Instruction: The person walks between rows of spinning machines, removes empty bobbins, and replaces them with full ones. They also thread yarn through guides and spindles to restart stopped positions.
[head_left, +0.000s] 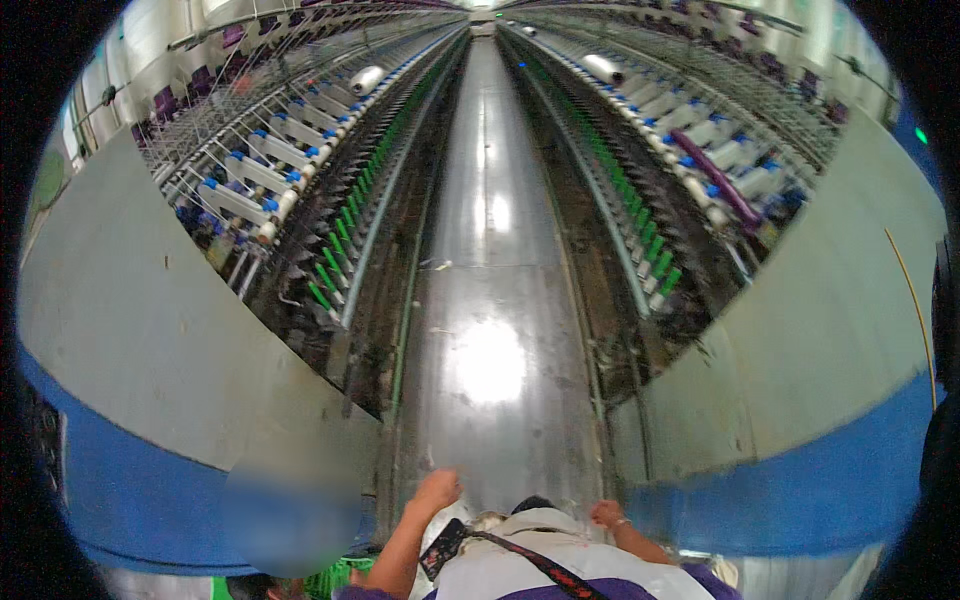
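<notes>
My left hand (437,490) is held out low over the near end of the aisle, its fingers curled in with nothing visible in them. On the other side, my right hand (607,514) hangs near the right machine's end, fingers also curled and small in view; a band circles that wrist. Neither hand touches a machine. Between my arms are a white apron (625,580) and a dark patterned strap (545,565). A dark, flat rectangular object (443,548) lies against my front by the left forearm.
Long spinning frames flank a shiny grey aisle floor (490,440). Rows of green bobbins (333,262) line both sides. A purple roller (715,178) lies on the right frame, white rolls (602,68) farther off. Grey-and-blue end covers (150,330) curve nearby; green mesh (335,578) shows lower left.
</notes>
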